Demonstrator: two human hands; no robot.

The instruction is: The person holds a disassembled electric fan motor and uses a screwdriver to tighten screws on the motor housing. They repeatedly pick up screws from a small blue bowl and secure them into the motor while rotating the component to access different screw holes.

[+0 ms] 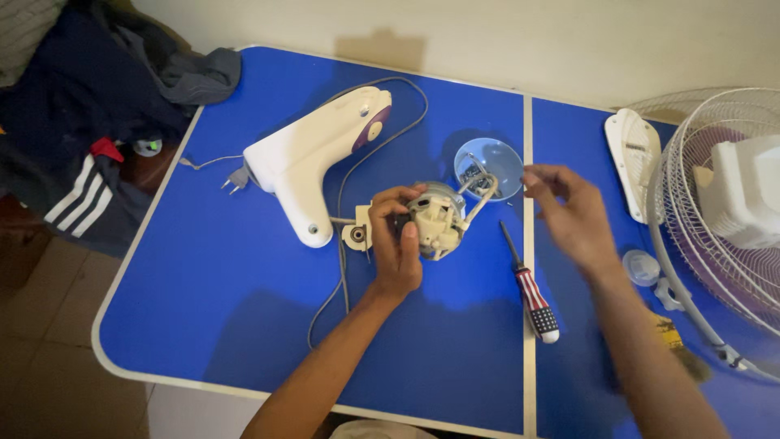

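Observation:
My left hand point(396, 244) grips a cream and metal fan motor point(439, 218), holding it just above the blue table point(244, 309). A grey cable point(341, 276) trails from the motor across the table. My right hand point(569, 213) hovers to the right of the motor, fingers pinched together near a small clear blue bowl point(490, 167); whether it holds a small part I cannot tell. A screwdriver point(528, 289) with a red, white and black striped handle lies between my arms.
A white and purple fan housing point(313, 150) lies at the back left with a plug point(236, 179). A wire fan guard point(715, 236), a white block point(743, 195) and a white cover point(634, 154) sit at the right. Clothes point(89, 106) are piled beyond the left edge.

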